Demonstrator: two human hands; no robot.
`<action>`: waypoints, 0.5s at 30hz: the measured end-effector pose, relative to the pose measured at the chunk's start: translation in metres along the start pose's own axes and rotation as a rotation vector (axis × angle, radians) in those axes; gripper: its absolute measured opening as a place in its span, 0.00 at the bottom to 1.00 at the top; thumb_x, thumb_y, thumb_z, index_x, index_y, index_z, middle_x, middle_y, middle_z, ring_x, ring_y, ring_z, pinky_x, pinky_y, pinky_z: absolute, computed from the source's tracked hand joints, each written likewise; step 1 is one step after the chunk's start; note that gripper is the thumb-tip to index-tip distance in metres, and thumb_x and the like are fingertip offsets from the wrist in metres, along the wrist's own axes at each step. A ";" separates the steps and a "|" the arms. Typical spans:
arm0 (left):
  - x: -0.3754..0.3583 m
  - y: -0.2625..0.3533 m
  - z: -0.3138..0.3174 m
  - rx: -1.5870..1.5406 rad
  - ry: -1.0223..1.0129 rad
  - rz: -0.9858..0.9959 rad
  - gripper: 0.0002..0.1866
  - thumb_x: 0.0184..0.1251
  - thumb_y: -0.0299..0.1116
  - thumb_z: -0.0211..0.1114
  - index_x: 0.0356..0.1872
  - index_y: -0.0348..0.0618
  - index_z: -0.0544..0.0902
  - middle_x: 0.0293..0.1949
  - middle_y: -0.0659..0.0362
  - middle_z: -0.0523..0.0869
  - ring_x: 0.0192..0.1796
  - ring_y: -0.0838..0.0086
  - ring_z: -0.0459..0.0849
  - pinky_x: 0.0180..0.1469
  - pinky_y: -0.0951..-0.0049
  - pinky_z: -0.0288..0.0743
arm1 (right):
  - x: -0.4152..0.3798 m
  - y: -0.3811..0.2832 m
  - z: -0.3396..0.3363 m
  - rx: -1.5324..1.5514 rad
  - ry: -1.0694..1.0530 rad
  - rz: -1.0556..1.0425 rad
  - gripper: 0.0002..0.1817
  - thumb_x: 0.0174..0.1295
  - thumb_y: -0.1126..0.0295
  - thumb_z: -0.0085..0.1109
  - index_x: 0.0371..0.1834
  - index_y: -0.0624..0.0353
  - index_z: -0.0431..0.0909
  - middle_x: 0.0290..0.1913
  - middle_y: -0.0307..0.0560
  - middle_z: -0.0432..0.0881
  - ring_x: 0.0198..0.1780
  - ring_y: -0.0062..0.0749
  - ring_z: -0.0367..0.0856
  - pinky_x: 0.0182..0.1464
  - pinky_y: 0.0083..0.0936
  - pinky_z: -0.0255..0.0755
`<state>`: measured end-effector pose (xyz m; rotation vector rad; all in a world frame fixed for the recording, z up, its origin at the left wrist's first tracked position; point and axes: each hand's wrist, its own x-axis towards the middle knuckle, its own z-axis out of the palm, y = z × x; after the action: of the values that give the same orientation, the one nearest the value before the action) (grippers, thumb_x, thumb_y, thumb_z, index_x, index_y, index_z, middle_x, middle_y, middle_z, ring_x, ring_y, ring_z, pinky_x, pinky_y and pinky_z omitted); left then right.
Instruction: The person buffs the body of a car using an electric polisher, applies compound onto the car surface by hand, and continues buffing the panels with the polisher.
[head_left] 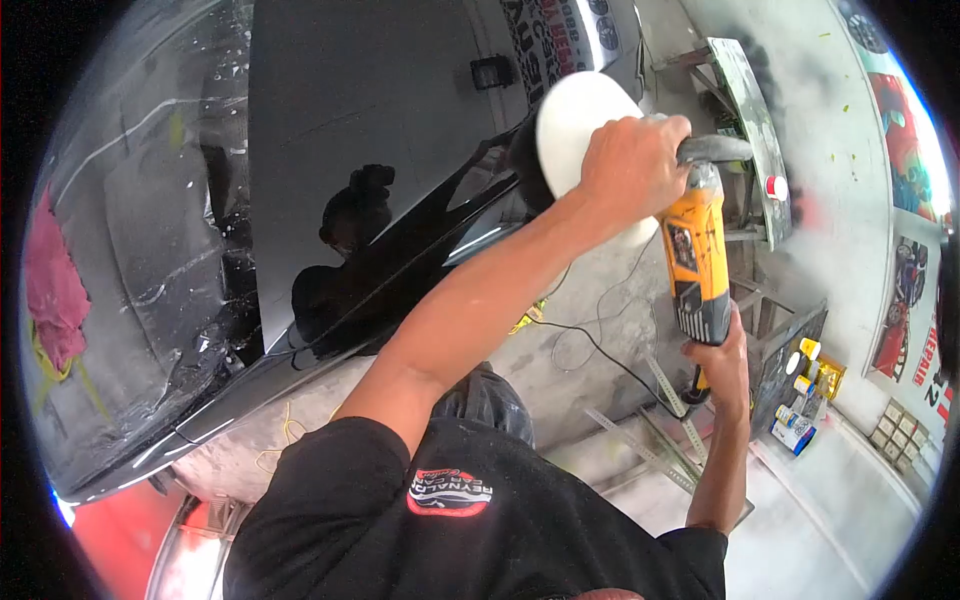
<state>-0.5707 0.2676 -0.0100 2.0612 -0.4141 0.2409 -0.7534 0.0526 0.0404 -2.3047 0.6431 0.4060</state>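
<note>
A yellow and black polisher (697, 240) with a white round pad (578, 125) is in both my hands. My left hand (635, 165) is closed at its front end, beside the grey handle (715, 150). My right hand (722, 365) wraps round the rear end of its body. The pad faces a glossy black car panel (340, 90) and overlaps the panel's edge in this view. My head and shoulder are reflected in the panel.
Plastic sheeting (140, 200) covers the car at left, with a pink cloth (55, 285) on it. A cord (610, 360) trails over the floor. At right stand a narrow bench (750, 110) with a red-capped container (776, 188), and several cans and bottles (793, 430) by a metal frame.
</note>
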 end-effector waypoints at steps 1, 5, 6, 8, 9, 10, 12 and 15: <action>0.007 -0.001 0.000 -0.011 -0.009 -0.001 0.12 0.56 0.33 0.74 0.39 0.44 0.83 0.32 0.51 0.87 0.36 0.52 0.88 0.38 0.55 0.80 | 0.002 0.001 -0.001 0.020 -0.005 -0.008 0.44 0.37 0.76 0.71 0.67 0.65 0.71 0.50 0.52 0.85 0.51 0.39 0.83 0.59 0.32 0.73; -0.020 0.011 -0.013 -0.051 0.112 0.043 0.12 0.56 0.35 0.74 0.38 0.43 0.82 0.32 0.51 0.87 0.34 0.51 0.87 0.36 0.54 0.79 | -0.006 0.006 -0.009 0.004 -0.055 -0.107 0.45 0.36 0.77 0.71 0.68 0.63 0.71 0.49 0.50 0.85 0.51 0.38 0.83 0.60 0.32 0.73; -0.037 0.018 -0.024 -0.027 0.083 0.014 0.12 0.56 0.34 0.75 0.37 0.43 0.82 0.31 0.51 0.86 0.33 0.51 0.87 0.35 0.54 0.78 | -0.015 0.008 -0.012 -0.024 -0.076 -0.149 0.45 0.36 0.77 0.71 0.68 0.63 0.71 0.49 0.49 0.85 0.51 0.38 0.83 0.60 0.31 0.73; -0.074 0.037 -0.054 -0.010 0.057 -0.029 0.13 0.55 0.32 0.75 0.36 0.43 0.80 0.29 0.51 0.84 0.32 0.50 0.85 0.34 0.55 0.76 | -0.032 0.018 -0.015 -0.032 -0.133 -0.145 0.45 0.37 0.77 0.72 0.68 0.62 0.71 0.52 0.49 0.85 0.55 0.35 0.83 0.64 0.30 0.71; -0.089 0.045 -0.066 -0.018 0.058 -0.043 0.14 0.54 0.31 0.76 0.36 0.43 0.79 0.28 0.51 0.83 0.31 0.51 0.85 0.33 0.56 0.76 | -0.041 0.011 -0.014 -0.029 -0.175 -0.137 0.46 0.37 0.77 0.72 0.69 0.62 0.71 0.53 0.49 0.85 0.56 0.35 0.82 0.65 0.29 0.70; -0.100 0.049 -0.075 -0.027 0.032 -0.066 0.14 0.53 0.31 0.76 0.36 0.42 0.78 0.28 0.51 0.83 0.32 0.50 0.85 0.33 0.56 0.76 | -0.048 0.005 -0.014 -0.029 -0.219 -0.128 0.46 0.37 0.77 0.72 0.69 0.62 0.71 0.54 0.49 0.85 0.57 0.34 0.82 0.66 0.29 0.69; -0.113 0.053 -0.084 -0.046 -0.019 -0.112 0.15 0.52 0.29 0.76 0.36 0.42 0.77 0.28 0.51 0.83 0.32 0.50 0.85 0.34 0.57 0.76 | -0.055 0.002 -0.013 -0.008 -0.235 -0.108 0.46 0.37 0.79 0.71 0.69 0.62 0.70 0.56 0.48 0.85 0.60 0.32 0.81 0.67 0.28 0.68; -0.099 0.049 -0.073 -0.063 0.027 -0.083 0.14 0.52 0.30 0.76 0.35 0.42 0.78 0.28 0.50 0.83 0.32 0.51 0.85 0.34 0.57 0.76 | -0.052 -0.003 -0.015 0.015 -0.219 -0.085 0.46 0.37 0.80 0.71 0.70 0.62 0.69 0.55 0.49 0.84 0.59 0.33 0.81 0.67 0.29 0.69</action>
<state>-0.6813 0.3271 0.0317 2.0058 -0.3155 0.2029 -0.7933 0.0613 0.0761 -2.2240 0.4370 0.6011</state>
